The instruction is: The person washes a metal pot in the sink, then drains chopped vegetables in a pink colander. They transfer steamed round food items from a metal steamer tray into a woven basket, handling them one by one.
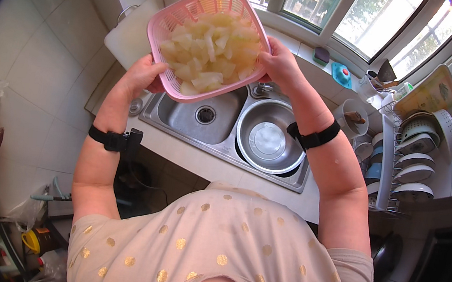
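Observation:
Both my hands hold a pink plastic colander basket [197, 100] up over the far side of the sink. My left hand [144, 75] grips its near left corner, thumb inside the rim. At the right rim, my right hand [280, 62] has hold of the other side. Pale, translucent cut vegetable pieces [209, 54], perhaps winter melon, fill the basket, which tilts so its inside faces me. Below it lies the left basin [186, 120] of a steel double sink, its drain showing. A round stainless steel bowl [270, 140] sits in the right basin; nothing shows inside it.
Behind the basket a white cutting board [131, 36] leans at the wall. A faucet [263, 89] stands behind the bowl. On the window ledge are a sponge [321, 56] and a blue item [342, 75]. A dish rack [389, 169] with several bowls is at the right.

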Motion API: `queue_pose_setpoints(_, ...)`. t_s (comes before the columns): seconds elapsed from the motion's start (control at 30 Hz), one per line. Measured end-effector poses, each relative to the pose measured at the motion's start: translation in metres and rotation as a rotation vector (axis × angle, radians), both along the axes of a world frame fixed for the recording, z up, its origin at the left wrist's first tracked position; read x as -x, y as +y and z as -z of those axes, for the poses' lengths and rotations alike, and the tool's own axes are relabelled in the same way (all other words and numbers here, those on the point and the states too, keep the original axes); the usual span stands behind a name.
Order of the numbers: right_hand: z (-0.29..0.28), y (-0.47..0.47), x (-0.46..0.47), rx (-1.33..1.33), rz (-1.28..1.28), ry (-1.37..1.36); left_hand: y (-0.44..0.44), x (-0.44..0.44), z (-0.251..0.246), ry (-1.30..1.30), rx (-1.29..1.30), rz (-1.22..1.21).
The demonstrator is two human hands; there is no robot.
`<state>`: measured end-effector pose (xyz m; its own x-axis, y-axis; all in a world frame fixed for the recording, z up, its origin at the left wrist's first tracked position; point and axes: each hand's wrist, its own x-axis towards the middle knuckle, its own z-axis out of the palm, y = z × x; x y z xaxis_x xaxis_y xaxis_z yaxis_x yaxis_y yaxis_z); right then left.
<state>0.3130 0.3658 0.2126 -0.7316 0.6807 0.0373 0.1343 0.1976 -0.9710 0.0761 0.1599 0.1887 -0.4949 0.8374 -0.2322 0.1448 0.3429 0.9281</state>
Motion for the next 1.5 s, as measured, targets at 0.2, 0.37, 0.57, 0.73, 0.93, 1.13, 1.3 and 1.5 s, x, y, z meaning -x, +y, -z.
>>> queue_pose_setpoints(0.2,0.002,-0.001,-0.008,-0.001,-0.007,0.018,-0.001,-0.003,0.006,0.005,-0.014,0.017)
queue_pose_setpoints(0.37,0.002,-0.004,-0.014,0.013,0.008,0.011,-0.001,-0.007,0.01,0.02,-0.021,0.029)
queue_pose_setpoints(0.57,0.005,-0.005,-0.021,-0.019,0.002,-0.021,0.001,-0.013,0.015,-0.004,-0.01,-0.005)
queue_pose_setpoints(0.73,0.008,-0.002,-0.025,-0.025,-0.005,-0.023,0.003,-0.018,0.017,-0.028,-0.024,0.033)
queue_pose_setpoints(0.93,0.016,0.002,-0.029,0.009,0.005,-0.033,0.008,-0.021,0.026,-0.072,-0.043,0.035)
queue_pose_setpoints(1.13,0.013,0.003,-0.035,0.052,-0.022,0.038,0.008,-0.025,0.027,-0.063,-0.106,0.022)
queue_pose_setpoints(1.3,0.008,0.004,-0.041,0.049,-0.019,0.004,0.007,-0.025,0.022,-0.009,-0.099,0.043)
queue_pose_setpoints(1.5,0.023,0.007,-0.046,0.058,-0.05,-0.022,0.004,-0.032,0.038,-0.009,-0.034,0.018)
